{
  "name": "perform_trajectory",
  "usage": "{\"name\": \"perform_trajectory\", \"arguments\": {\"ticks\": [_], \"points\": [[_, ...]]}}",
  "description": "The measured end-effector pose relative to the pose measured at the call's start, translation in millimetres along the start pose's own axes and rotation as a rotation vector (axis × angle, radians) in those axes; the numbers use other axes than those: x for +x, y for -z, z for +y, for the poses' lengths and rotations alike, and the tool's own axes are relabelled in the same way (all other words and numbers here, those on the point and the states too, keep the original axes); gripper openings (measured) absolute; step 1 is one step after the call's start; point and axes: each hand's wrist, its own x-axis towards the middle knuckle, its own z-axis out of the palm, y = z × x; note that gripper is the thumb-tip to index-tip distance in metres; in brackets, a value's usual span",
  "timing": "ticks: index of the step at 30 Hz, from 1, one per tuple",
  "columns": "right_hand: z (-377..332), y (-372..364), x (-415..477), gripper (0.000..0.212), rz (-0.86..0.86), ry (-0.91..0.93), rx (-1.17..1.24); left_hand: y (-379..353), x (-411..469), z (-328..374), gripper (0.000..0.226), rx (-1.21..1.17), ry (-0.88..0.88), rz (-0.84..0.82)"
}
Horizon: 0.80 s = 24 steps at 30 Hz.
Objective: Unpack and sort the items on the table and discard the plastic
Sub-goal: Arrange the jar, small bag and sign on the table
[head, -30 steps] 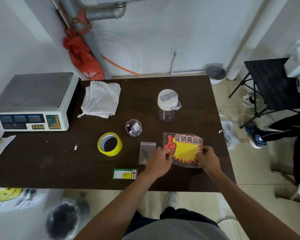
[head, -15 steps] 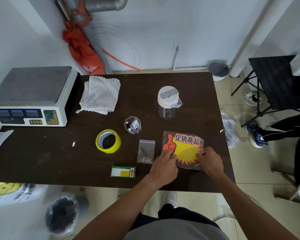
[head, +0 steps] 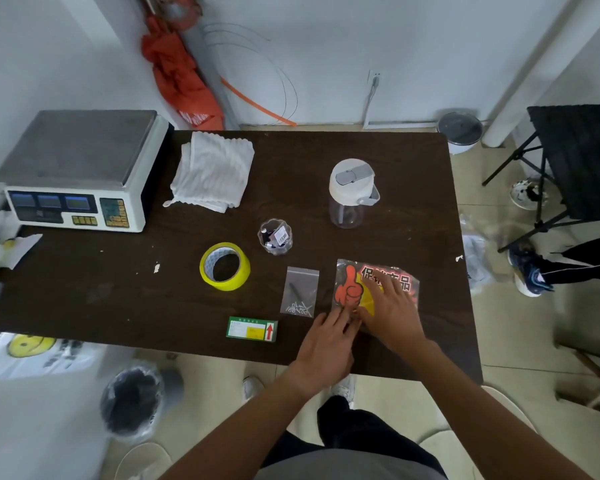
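Observation:
A promo sign packet (head: 350, 289), an orange thumbs-up and yellow burst card in clear plastic, lies near the table's front right. My right hand (head: 392, 311) lies flat on it with fingers spread and covers most of the card. My left hand (head: 329, 337) pinches the packet's near-left edge, fingertips touching the right hand. To the left lie a small zip bag of screws (head: 299, 292), a green label card (head: 252, 329), a yellow tape roll (head: 225, 266) and a clear cup of small items (head: 275, 236).
A white-lidded bottle (head: 352, 192), a folded white towel (head: 212, 171) and a weighing scale (head: 80, 171) stand further back on the dark table (head: 118, 299). A bin with a black liner (head: 132, 400) sits on the floor front left. Another person's shoe (head: 529, 271) and a black chair (head: 575, 161) are at the right.
My right hand has moved from the packet's right edge onto its top and now lies flat. My left hand has slid down to the near-left edge. The camera has come closer.

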Motion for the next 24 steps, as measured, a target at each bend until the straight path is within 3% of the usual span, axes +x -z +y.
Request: {"name": "perform_trajectory", "arguments": {"ticks": [6, 11, 19, 24], "points": [[4, -3, -15, 0.052, 0.06, -0.024, -0.12, 5, 0, -2, 0.074, -0.067, -0.018, -0.057], [-10, 0, -18, 0.046, -0.008, -0.094, -0.185, 26, -6, -1, 0.073, -0.31, 0.044, -0.135], [-35, 19, -19, 0.065, -0.145, -0.186, -0.221, 58, -29, -29, 0.063, -0.495, 0.148, -0.127], [-45, 32, -19, 0.077, -0.223, -0.235, -0.166, 72, -46, -62, 0.054, -0.486, 0.197, -0.059]]}}
